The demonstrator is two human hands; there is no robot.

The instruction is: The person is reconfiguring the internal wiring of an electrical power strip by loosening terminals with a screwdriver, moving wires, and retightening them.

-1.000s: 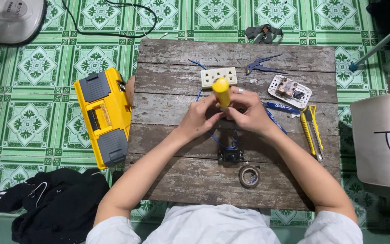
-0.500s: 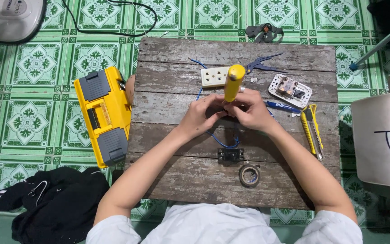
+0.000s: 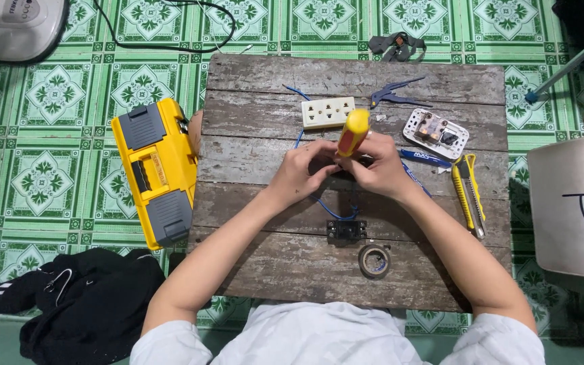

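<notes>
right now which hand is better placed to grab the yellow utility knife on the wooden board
Right, probably. The right hand sits nearer the yellow utility knife, which lies on the weathered wooden board just beyond that wrist. The left hand would have to cross over. But the right hand holds the yellow-handled screwdriver.

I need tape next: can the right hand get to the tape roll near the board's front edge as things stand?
Probably yes. The tape roll lies bare on the wooden board, nothing over it, just beside the right forearm. But the right hand holds the yellow-handled screwdriver, which it would have to put down.
</notes>
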